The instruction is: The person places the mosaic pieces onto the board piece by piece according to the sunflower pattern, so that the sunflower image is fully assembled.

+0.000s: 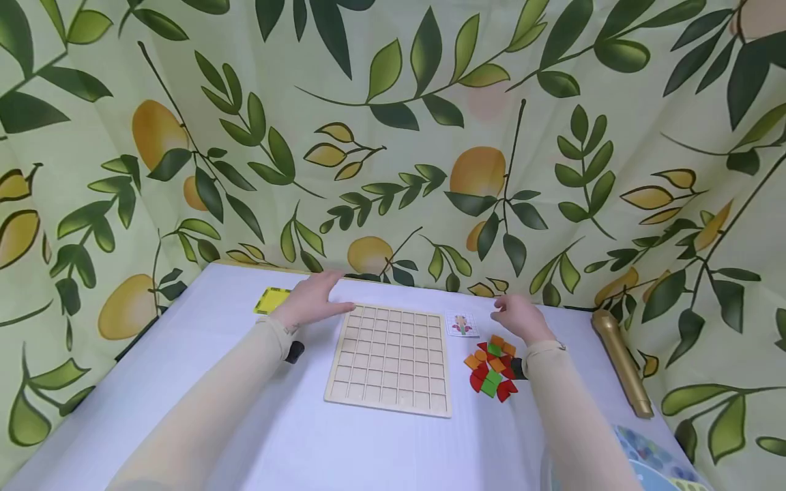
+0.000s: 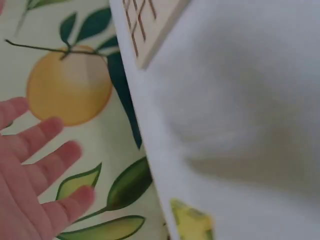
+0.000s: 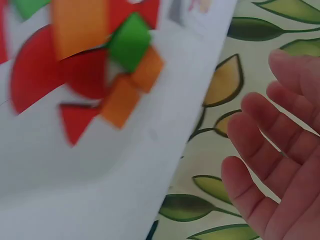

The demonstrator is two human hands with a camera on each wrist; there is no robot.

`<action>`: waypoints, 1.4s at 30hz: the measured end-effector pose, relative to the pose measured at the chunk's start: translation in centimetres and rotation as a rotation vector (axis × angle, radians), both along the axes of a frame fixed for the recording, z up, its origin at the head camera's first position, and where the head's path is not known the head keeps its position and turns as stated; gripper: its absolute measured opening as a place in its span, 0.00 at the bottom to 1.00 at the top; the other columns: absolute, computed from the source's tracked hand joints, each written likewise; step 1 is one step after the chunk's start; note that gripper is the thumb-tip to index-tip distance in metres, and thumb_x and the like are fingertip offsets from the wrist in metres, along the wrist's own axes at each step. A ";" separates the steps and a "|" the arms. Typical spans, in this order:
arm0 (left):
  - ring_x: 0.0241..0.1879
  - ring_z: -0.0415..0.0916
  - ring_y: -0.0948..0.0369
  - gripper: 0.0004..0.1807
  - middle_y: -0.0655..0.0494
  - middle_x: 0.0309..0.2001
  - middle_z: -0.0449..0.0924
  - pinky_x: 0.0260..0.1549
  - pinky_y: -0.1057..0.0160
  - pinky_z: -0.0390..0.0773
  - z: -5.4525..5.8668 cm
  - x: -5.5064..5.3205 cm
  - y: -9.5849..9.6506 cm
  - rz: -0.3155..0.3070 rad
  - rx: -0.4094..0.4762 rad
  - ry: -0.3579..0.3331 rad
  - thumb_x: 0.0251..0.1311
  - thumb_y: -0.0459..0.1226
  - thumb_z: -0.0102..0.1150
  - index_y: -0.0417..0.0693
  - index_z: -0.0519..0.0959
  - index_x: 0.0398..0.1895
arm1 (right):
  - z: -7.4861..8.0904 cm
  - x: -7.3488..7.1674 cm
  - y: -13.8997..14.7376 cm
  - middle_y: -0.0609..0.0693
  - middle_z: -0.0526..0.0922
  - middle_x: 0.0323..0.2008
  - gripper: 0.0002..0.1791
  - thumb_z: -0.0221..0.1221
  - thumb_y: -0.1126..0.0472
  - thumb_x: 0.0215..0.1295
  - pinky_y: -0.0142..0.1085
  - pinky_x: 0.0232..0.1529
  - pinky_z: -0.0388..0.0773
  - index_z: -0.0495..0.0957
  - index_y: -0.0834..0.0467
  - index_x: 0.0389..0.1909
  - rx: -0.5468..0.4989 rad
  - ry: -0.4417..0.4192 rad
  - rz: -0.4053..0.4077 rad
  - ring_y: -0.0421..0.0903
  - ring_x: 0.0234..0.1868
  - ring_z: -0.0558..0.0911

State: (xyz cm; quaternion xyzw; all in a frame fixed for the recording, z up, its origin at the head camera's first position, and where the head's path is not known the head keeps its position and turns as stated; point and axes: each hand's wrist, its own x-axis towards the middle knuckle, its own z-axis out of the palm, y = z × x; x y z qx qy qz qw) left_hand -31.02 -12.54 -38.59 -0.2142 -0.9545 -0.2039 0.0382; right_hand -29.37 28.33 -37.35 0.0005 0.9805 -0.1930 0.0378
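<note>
A square wooden grid board (image 1: 389,358) lies on the white table, its shallow cells bare. My left hand (image 1: 312,299) hovers by the board's far left corner, fingers spread and holding nothing; the left wrist view shows the same hand (image 2: 40,175) with its fingers apart. To the right of the board is a small pile of red, orange and green flat shapes (image 1: 493,366). Beyond that pile my right hand (image 1: 520,318) is raised, its fingers loosely bent and nothing in them. A small printed picture card (image 1: 462,324) sits between the board and that hand.
Behind my left hand lies a yellow card with a dark patterned border (image 1: 270,300). A gold tube-like object (image 1: 623,363) rests along the table's right edge. Partly hidden by my right arm, a blue patterned item (image 1: 653,464) is at the lower right. A leaf-printed curtain (image 1: 393,136) hangs behind the table.
</note>
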 end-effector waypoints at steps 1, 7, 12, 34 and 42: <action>0.64 0.60 0.46 0.47 0.43 0.65 0.63 0.60 0.44 0.60 -0.3 0.6 -0.4 -0.002 0.018 -0.016 0.51 0.63 0.55 0.44 0.58 0.69 | -0.2 0.2 0.3 0.62 0.79 0.42 0.19 0.59 0.60 0.59 0.48 0.42 0.75 0.77 0.67 0.48 -0.008 -0.030 -0.005 0.55 0.40 0.76; 0.41 0.74 0.54 0.47 0.47 0.47 0.75 0.41 0.55 0.72 -2.6 4.0 -2.0 0.077 0.112 -0.208 0.45 0.58 0.64 0.46 0.61 0.67 | -1.8 1.2 1.2 0.60 0.78 0.42 0.18 0.60 0.61 0.58 0.48 0.44 0.75 0.76 0.65 0.49 -0.016 -0.150 -0.032 0.53 0.41 0.75; 0.26 0.66 0.61 0.46 0.54 0.28 0.71 0.28 0.63 0.66 -4.8 6.2 -2.5 0.058 0.156 -0.357 0.40 0.52 0.71 0.44 0.66 0.64 | -3.3 1.6 1.8 0.59 0.78 0.41 0.17 0.60 0.61 0.59 0.44 0.40 0.74 0.76 0.65 0.48 0.025 -0.188 -0.097 0.52 0.38 0.74; 0.34 0.65 0.59 0.50 0.56 0.32 0.69 0.37 0.60 0.65 -6.4 8.1 -1.9 0.072 0.130 -0.363 0.22 0.43 0.80 0.46 0.71 0.60 | -5.9 0.0 1.8 0.60 0.75 0.38 0.18 0.60 0.67 0.55 0.42 0.40 0.74 0.71 0.67 0.47 -0.089 -0.271 -0.203 0.52 0.39 0.73; 0.33 0.63 0.59 0.50 0.56 0.31 0.67 0.35 0.60 0.64 -6.7 8.2 -2.1 0.025 0.115 -0.315 0.20 0.44 0.80 0.49 0.72 0.59 | -4.9 -0.4 1.8 0.57 0.74 0.33 0.10 0.61 0.66 0.55 0.37 0.32 0.71 0.72 0.63 0.37 -0.186 -0.258 -0.189 0.52 0.37 0.71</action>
